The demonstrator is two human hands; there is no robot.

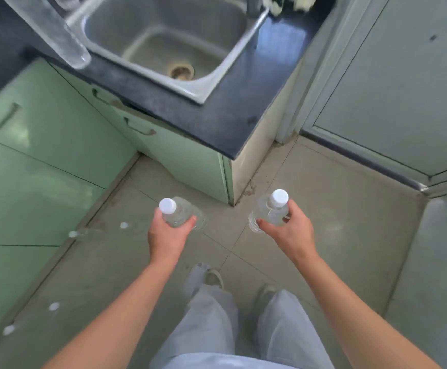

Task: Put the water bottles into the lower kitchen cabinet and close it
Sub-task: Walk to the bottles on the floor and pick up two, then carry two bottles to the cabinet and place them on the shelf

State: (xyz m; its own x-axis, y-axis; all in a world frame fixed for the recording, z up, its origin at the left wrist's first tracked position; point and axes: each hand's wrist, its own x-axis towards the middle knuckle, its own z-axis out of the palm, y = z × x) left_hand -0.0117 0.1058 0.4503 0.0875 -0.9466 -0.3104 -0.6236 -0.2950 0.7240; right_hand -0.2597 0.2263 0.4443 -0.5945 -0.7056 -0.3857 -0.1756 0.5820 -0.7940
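- Head view: your left hand is gripping one clear water bottle with fingers and thumb curling round its shoulder, just under the white cap.
- Your right hand is gripping a second water bottle the same way, its own white cap pointing up toward you.
- Both bottles are hanging above the floor in front of you, well apart from each other and near the corner of the cabinet run.
- The plastic is looking clear all through, so you cannot tell how full either bottle is.
- The steel sink is sitting in the counter, showing a round drain at the bottom of its basin.
- A long transparent object is crossing the top left corner, blurred and cut off by the edge; what it is cannot be told.
- Small white round spots are showing along the foot of the cabinets on your left, one with a faint clear shape beside it; they are too faint to name.
- Something pale is sitting behind the sink at the top edge, blurred and cropped.
- The green cabinet doors under the dark countertop are all sitting closed, handles facing out.
- You are standing on pale floor tiles, your light trousers and shoes showing below.
- A grey panelled door is filling the right side.
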